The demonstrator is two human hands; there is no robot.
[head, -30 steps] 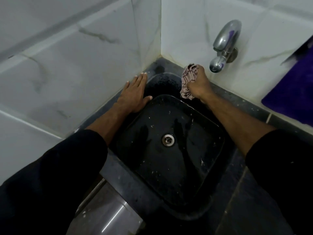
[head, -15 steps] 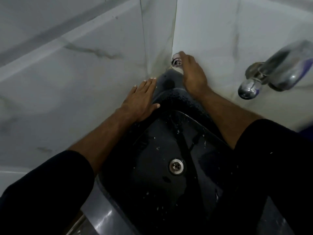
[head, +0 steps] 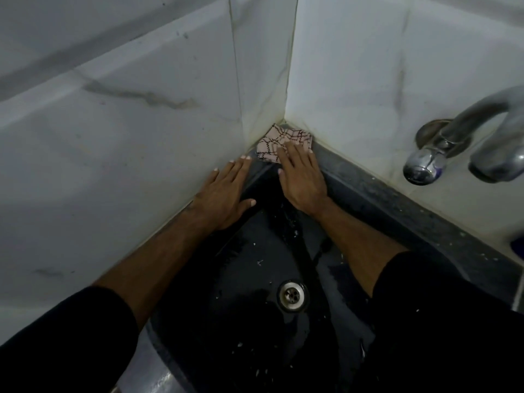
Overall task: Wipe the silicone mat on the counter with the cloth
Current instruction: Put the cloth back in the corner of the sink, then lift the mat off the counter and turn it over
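Pressing the cloth [head: 279, 141] flat into the far corner of the worktop [head: 377, 194], where the two tiled walls [head: 141, 114] meet, behind the black sink [head: 255, 279].

Head view only. The right hand [head: 302, 177] lies palm-down, fingers straight and together, fingertips on the near edge of the checked cloth; nothing is pinched, it just presses. The left hand [head: 224, 191] is spread flat on the sink rim by the left wall, just beside the cloth but not touching it, bracing.

Step, as I judge it: wiping the corner ledge by the sink, not the mat itself. No silicone mat can be identified here; a sliver of blue [head: 517, 246] at the right edge is too small to tell. Chrome tap [head: 465, 140] sticks out of the right wall, well apart from both hands.

Next move likely calls for gathering the cloth under the right-hand grip and carrying it rightward along the worktop to wherever the mat lies, keeping clear of the tap.
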